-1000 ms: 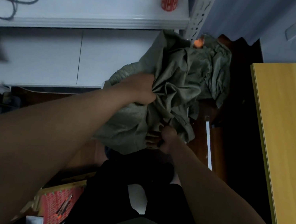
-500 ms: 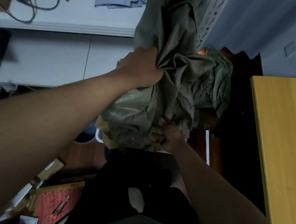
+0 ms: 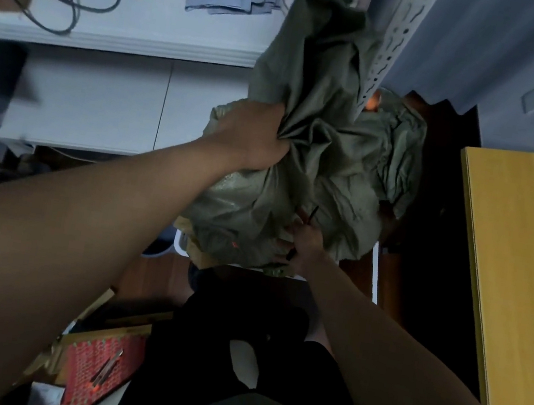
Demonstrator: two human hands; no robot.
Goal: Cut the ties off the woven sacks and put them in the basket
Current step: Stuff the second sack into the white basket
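A crumpled olive-green woven sack (image 3: 310, 111) hangs bunched in the grip of my left hand (image 3: 254, 138), raised above a pile of more green sacks (image 3: 357, 188). The pile sits over a white basket (image 3: 179, 244), of which only a rim shows at its lower left. Lower down, my right hand (image 3: 303, 242) is curled round a thin black tool (image 3: 310, 214) against the sack's lower folds; what kind of tool it is cannot be made out. No tie is plainly visible.
A white shelf unit (image 3: 109, 40) with cables, a cardboard packet and folded blue cloth stands at the left; its perforated metal post (image 3: 386, 46) rises beside the sack. A yellow wooden tabletop (image 3: 519, 267) lies at the right. A red patterned box (image 3: 98, 368) sits on the floor.
My left hand has lifted the bunched sack upward, so its top now reaches over the shelf edge. My right hand stays low at the pile with the black tool.
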